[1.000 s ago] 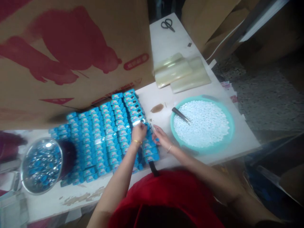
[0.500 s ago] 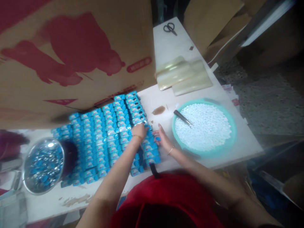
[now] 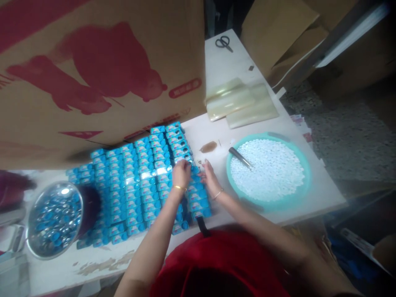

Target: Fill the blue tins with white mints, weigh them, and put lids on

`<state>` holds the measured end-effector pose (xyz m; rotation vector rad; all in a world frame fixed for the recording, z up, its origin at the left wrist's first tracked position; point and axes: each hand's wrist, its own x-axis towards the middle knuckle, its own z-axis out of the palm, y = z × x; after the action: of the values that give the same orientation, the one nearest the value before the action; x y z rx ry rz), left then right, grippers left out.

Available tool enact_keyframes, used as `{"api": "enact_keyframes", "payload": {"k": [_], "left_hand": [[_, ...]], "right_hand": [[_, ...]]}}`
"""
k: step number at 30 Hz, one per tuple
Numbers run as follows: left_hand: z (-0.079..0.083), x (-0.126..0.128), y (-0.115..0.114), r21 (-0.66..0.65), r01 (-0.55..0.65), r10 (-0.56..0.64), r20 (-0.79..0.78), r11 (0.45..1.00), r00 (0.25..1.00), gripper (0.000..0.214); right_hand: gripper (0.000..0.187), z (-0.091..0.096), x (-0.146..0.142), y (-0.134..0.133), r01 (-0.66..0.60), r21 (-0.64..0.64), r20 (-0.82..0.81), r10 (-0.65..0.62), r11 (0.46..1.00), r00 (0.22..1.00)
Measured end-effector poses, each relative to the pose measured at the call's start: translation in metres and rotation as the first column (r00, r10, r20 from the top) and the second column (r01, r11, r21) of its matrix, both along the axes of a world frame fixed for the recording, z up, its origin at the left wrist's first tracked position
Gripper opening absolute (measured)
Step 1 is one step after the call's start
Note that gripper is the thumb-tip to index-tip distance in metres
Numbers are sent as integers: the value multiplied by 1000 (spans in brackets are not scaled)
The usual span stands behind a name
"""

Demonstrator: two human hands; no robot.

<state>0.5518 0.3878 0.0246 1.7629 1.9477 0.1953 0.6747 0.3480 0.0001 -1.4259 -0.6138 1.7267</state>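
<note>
Small blue boxes (image 3: 133,194) stand in several tight rows on the table; those at the far end of the rightmost row show dark round openings (image 3: 182,143). My left hand (image 3: 182,174) is over that row, fingers closed and pinched at the top of a box; what they hold is hidden. Close by on the right, my right hand (image 3: 212,178) touches or nearly touches the same row's edge. Its fingers are curled inward and its thumb points up; their contents cannot be made out. A metal pot (image 3: 78,206) of blue and silvery small parts (image 3: 57,222) stands left of the rows.
A turquoise basin (image 3: 306,181) full of white pellets (image 3: 269,171) stands on the right, a dark-handled metal tool (image 3: 239,156) resting in it. Clear plastic sheets (image 3: 241,103) and scissors (image 3: 224,43) lie farther back. A large cardboard box (image 3: 173,45) walls the back left.
A small blue piece seen in my right fingers earlier is no longer visible. My hands stay at the same row, the left one slightly turned. The whole view has shifted a little.
</note>
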Motion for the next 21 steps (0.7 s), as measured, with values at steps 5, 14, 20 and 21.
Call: {"api": "enact_keyframes", "payload": {"k": [5,14,20,21], "left_hand": [[-6,-7,37,-241,22,-78,-225,970,971,13],[-13,-14,61,-462,-71,-106,-346,884,932,41],[12,-18,33,-280,-46,-27,-253,959,967,23],[13,-24,21,-225,-31,-20,-222,974,975,23]], "right_hand": [[66,-9,12,-5,72,-70,55,-68,995,996],[66,-2,9,-8,-12,-38,104,16,999,994],[48,19,-12,-24,-35,217,221,-14,975,975],[45,19,-16,-27,-39,243,257,-25,969,966]]}}
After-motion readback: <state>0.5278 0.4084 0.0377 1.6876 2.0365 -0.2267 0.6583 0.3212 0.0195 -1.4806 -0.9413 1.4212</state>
